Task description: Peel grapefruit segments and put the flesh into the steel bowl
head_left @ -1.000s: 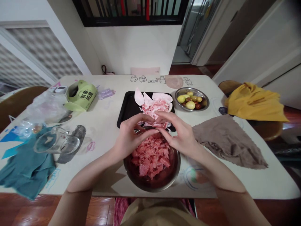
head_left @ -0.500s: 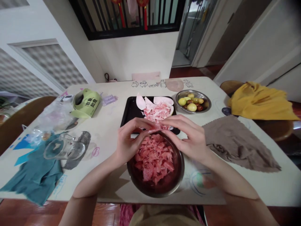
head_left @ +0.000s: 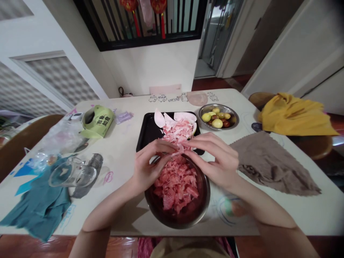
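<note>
1. Left of centre, the left hand [head_left: 153, 161] is curling narrowly, its thumb and fingers pinching a small pale-pink piece [head_left: 179, 147] from one side.
2. In the middle, the piece is hanging over the upper rim of a metal bowl [head_left: 202, 204]. A sizeable heap of red fruit flesh [head_left: 177, 184] is filling much of that bowl, so a good share appears done. Above it, a black tray [head_left: 148, 129] is carrying peel [head_left: 159, 119] and torn pale scraps [head_left: 178, 129]; the piece between the fingers seems unfinished, and whether any flesh is lying among the scraps I cannot tell.
3. Right of centre, the right hand [head_left: 220, 157] is gripping the same piece, its fingertips nearly meeting the left hand's.
4. Lower left, a teal cloth [head_left: 43, 206] is reaching the near edge of the table [head_left: 125, 143], and a glass jug [head_left: 63, 175] is overlapping it; a stretch of tabletop is separating the jug from the left forearm.
5. Lower centre, the bowl is sitting close to the near edge, leaving only a thin strip there, while its far rim is crowding the tray.
6. On the right, a small fruit bowl [head_left: 234, 116] is standing just beyond the tray's corner, and a brown cloth [head_left: 264, 163] is spreading near the right hand, limiting sideways room.
</note>
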{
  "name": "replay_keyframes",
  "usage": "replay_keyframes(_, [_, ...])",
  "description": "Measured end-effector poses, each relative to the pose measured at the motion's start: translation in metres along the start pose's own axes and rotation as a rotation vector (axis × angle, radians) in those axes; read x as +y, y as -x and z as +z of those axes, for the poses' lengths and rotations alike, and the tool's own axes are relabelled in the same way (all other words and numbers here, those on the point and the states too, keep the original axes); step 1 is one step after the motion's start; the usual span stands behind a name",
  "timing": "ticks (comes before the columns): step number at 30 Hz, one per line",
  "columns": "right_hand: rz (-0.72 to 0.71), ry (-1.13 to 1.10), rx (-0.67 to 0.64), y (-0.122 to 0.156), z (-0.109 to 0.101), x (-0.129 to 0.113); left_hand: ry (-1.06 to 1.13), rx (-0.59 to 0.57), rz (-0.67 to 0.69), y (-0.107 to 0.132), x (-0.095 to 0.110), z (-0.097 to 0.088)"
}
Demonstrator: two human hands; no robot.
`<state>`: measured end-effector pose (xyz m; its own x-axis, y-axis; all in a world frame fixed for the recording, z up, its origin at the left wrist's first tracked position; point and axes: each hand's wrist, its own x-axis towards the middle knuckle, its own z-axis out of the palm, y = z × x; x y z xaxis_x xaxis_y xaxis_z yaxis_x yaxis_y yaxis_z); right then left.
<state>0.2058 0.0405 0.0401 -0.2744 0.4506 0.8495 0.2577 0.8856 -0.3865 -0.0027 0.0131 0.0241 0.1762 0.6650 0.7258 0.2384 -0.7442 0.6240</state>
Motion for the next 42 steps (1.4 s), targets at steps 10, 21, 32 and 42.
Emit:
replay_keyframes(10, [0.387, -0.315, -0.092, -0.003, 0.002, -0.004, -0.04, -0.037, 0.003, 0.003, 0.001, 0.002])
replay_keyframes(21, [0.448, -0.397, -0.13, 0.002, 0.003, -0.003, -0.073, 0.003, 0.104, 0.0, 0.002, 0.003])
replay_keyframes(32, [0.168, -0.148, -0.03, 0.003, 0.008, -0.009, -0.073, 0.027, 0.129, 0.003, 0.001, 0.005])
replay_keyframes(42, [0.052, -0.104, -0.062, 0.008, 0.007, -0.019, -0.162, 0.047, 0.191, 0.002, 0.001, 0.0])
